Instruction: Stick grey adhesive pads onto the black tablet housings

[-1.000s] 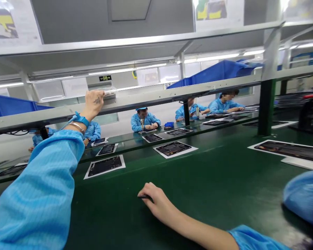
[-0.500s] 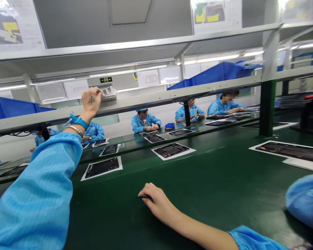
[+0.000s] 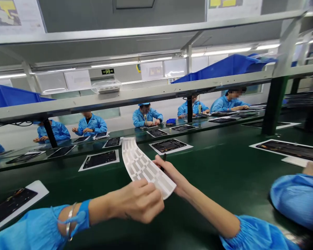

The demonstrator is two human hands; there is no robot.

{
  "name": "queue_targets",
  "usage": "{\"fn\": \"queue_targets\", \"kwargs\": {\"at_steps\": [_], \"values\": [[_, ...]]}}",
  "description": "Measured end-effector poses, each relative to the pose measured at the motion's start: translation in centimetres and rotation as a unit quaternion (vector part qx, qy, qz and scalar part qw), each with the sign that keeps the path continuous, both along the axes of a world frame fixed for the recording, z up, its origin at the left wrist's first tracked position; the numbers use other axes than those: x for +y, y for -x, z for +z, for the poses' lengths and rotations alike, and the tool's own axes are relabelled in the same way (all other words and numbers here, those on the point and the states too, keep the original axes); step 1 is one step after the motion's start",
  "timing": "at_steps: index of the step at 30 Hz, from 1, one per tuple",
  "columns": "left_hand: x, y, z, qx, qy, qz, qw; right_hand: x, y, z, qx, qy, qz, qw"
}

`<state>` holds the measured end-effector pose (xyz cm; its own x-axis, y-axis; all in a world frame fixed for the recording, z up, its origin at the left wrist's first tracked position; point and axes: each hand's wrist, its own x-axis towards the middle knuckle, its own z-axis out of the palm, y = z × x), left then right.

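Note:
My left hand [image 3: 139, 201] is closed on the near end of a sheet of stickers [image 3: 142, 161]. The sheet is white with rows of grey rectangular patches, and it curves up and away over the bench. Just right of it, my right hand [image 3: 173, 175] grips a thin black stick-like tool [image 3: 163, 163] whose exact kind I cannot make out. The right fingers are partly hidden and lie close to the sheet's right edge; I cannot tell if they touch it. Beyond the sheet lies a dark flat device panel [image 3: 170, 146] on white paper.
More dark panels on paper lie on the green bench [image 3: 219, 194], including one panel [image 3: 100, 159] at left. A shelf rail [image 3: 151, 92] crosses above, carrying blue bins [image 3: 224, 69] and a clear plastic tray [image 3: 106, 86]. A blue sleeve [image 3: 297, 199] is close at right; co-workers sit opposite.
My left hand has come down from the plastic tray on the shelf and now holds the sticker sheet over the bench. My right hand has risen slightly toward it, the black tool now upright.

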<state>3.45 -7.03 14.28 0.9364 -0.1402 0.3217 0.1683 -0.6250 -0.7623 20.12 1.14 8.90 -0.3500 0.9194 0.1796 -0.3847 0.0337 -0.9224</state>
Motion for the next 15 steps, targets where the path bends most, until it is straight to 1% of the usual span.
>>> {"fn": "queue_targets", "kwargs": {"at_steps": [1, 3, 5, 6, 7, 10, 12, 13, 15], "values": [[-0.3, -0.3, -1.2, 0.001, 0.025, -0.002, 1.000, -0.1, 0.0, -0.2, -0.036, -0.010, -0.011, 0.999], [-0.5, -0.4, -3.0, -0.010, 0.074, -0.013, 0.997, -0.2, -0.7, -0.6, -0.134, -0.048, -0.043, 0.989], [-0.3, 0.2, -4.3, -0.023, 0.132, -0.015, 0.991, 0.1, -2.3, -0.9, -0.262, -0.107, -0.049, 0.958], [0.0, 0.8, -4.9, -0.029, 0.160, -0.009, 0.987, 0.3, -3.6, -1.0, -0.330, -0.138, -0.036, 0.933], [0.3, 1.4, -5.4, -0.034, 0.185, 0.002, 0.982, 0.5, -5.1, -0.9, -0.376, -0.152, -0.020, 0.914], [1.9, 3.3, -7.4, -0.025, 0.250, 0.059, 0.966, 0.9, -10.1, -0.6, -0.461, -0.150, 0.006, 0.875], [3.2, 4.1, -8.7, -0.002, 0.305, 0.096, 0.948, 1.1, -12.8, -0.3, -0.510, -0.148, 0.007, 0.847], [3.8, 4.1, -9.3, 0.012, 0.339, 0.114, 0.934, 1.2, -13.6, -0.2, -0.533, -0.150, 0.000, 0.833], [4.9, 3.8, -10.4, 0.033, 0.409, 0.140, 0.901, 1.3, -14.2, -0.1, -0.572, -0.166, -0.035, 0.803]]}}
